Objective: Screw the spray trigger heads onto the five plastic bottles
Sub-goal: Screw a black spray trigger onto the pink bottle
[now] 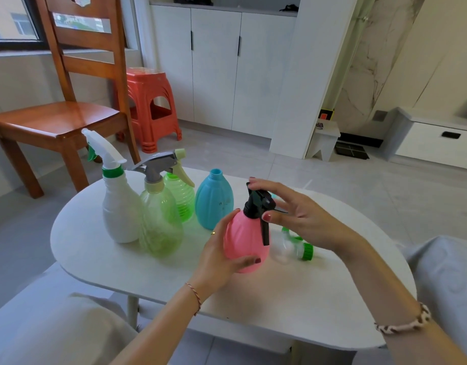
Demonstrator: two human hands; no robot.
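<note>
My left hand [222, 256] wraps the pink bottle [247, 241], upright at the table's [100, 259] centre. At two o'clock of it, my right hand [293, 214], fingers spread, touches the black trigger head [258, 204] seated on its neck.

Green-collared loose trigger head [297, 246] blurred
</note>
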